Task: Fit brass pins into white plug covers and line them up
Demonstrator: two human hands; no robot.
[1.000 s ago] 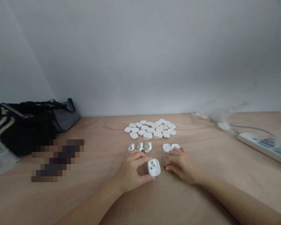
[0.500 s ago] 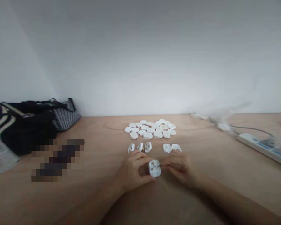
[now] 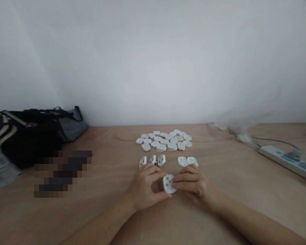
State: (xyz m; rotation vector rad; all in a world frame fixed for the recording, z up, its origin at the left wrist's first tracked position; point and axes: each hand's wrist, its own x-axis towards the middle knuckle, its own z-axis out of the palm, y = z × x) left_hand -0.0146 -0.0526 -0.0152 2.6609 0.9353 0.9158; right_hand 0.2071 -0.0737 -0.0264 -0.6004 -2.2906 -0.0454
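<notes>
My left hand (image 3: pixel 148 185) holds a white plug housing (image 3: pixel 166 188) by its left side, fingers behind the top and thumb under the bottom edge. Its inner face is turned towards me and shows brass-coloured parts. My right hand (image 3: pixel 193 183) is closed, with its fingertips on the right part of that inner face; whatever is between them is hidden. Just beyond my left hand stand three similar plug pieces (image 3: pixel 161 160) with brass parts. Two white plug pieces (image 3: pixel 182 161) lie side by side beyond my right hand.
A cluster of several white plug pieces (image 3: pixel 161 147) lies further back on the wooden table (image 3: pixel 112 149). To the left are a black bag (image 3: pixel 30 136) and a blurred-out dark object (image 3: pixel 66 172). A power strip (image 3: pixel 283 158) and clear plastic bag (image 3: pixel 234 127) are at right.
My right fingertips have moved left onto the plug's inner face. Half a second ago they pinched a small dark thin piece at its right edge; that piece is now hidden.
</notes>
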